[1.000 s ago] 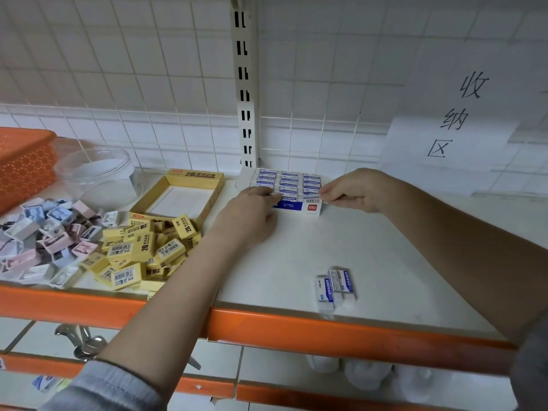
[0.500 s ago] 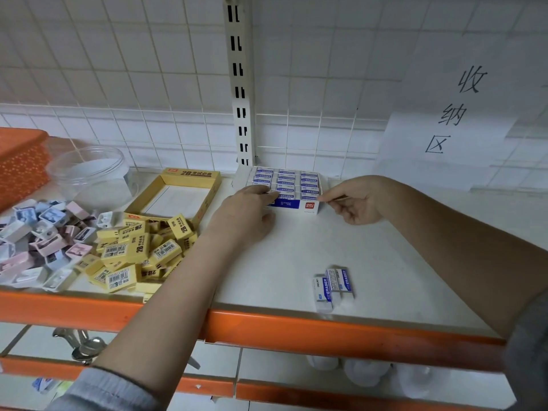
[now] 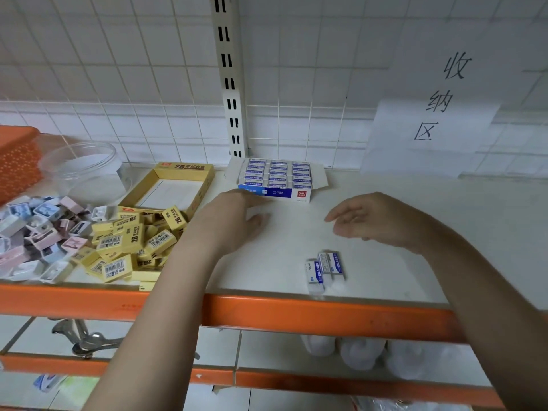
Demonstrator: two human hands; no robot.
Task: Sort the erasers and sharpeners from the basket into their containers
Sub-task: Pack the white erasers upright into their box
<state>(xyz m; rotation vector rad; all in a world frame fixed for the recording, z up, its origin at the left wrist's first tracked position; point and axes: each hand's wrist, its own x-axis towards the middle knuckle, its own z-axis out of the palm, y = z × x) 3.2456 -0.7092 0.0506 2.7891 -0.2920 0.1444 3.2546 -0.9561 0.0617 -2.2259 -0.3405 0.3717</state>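
So both hands are empty right now. The left hand (image 3: pixel 234 221) sits at about 9 o'clock from centre, fingers loose and spread, fingertips right by the front edge of the blue eraser box (image 3: pixel 275 180), which is up at 12 o'clock and packed full. The right hand (image 3: pixel 373 221) hovers at 3 o'clock, fingers relaxed, holding nothing. Three loose white erasers (image 3: pixel 324 269) lie near the shelf's orange front rail (image 3: pixel 296 315) at 5 o'clock. Way over at 9 o'clock there's a heap of yellow erasers (image 3: pixel 130 244) in front of their open yellow box (image 3: pixel 175 185), then pastel sharpeners (image 3: pixel 38 229), a clear tub (image 3: pixel 86 170) and the orange basket (image 3: pixel 16 158).
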